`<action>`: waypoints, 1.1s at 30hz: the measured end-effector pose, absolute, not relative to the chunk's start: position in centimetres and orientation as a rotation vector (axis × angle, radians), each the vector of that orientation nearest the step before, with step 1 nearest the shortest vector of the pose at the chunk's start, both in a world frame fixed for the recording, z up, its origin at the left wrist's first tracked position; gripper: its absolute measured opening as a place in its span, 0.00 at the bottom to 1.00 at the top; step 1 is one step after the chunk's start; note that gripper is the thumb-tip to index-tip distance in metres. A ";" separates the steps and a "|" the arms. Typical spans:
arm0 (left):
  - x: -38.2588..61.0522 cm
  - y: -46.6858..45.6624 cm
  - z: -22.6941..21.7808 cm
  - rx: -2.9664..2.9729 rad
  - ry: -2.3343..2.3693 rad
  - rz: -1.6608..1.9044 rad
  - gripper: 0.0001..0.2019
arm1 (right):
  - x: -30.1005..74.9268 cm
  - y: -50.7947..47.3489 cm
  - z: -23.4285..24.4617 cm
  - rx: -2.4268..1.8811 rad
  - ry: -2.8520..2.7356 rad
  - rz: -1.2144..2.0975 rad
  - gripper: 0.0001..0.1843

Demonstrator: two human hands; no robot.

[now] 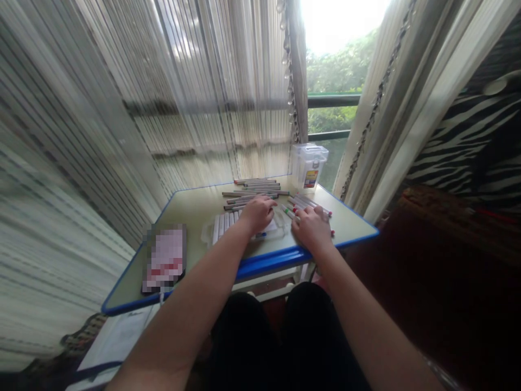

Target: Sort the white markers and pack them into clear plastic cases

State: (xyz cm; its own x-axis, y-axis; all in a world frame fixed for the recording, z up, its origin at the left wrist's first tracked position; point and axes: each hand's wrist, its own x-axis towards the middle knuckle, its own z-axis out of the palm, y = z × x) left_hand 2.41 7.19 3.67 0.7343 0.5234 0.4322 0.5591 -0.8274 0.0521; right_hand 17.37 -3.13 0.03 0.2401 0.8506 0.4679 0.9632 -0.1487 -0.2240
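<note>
My left hand (259, 214) is over the right part of a clear plastic tray (206, 232), its fingers loosely bent and apart with nothing visible in them. White markers (226, 224) stand side by side in that tray, partly hidden by my left wrist. My right hand (313, 227) is low over the table's right side, fingers closed on a white marker (290, 212) with a green end. Other white markers with red and pink ends (304, 202) lie beneath and beyond this hand. Behind my left hand, grey-looking markers (256, 189) are spread in a loose pile.
A clear lidded plastic box (309, 167) with a label stands at the back right of the blue-edged table (195, 206). A blurred-out flat item (165, 258), with a cable at its lower end, lies at the left. String curtains (220, 81) hang close behind the table.
</note>
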 end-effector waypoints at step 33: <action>1.2 9.0 4.1 -3.572 -1.242 -2.449 0.20 | 15.8 -2.5 -1.0 -1.520 -1.706 -0.340 0.20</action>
State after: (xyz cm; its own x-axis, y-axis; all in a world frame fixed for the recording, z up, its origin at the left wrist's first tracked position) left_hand 1.20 9.01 4.15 0.5521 0.7955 0.2496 -0.2684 -0.1139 0.9566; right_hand 15.79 -2.53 -1.02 0.0506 0.7048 0.7076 0.9223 0.2389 -0.3039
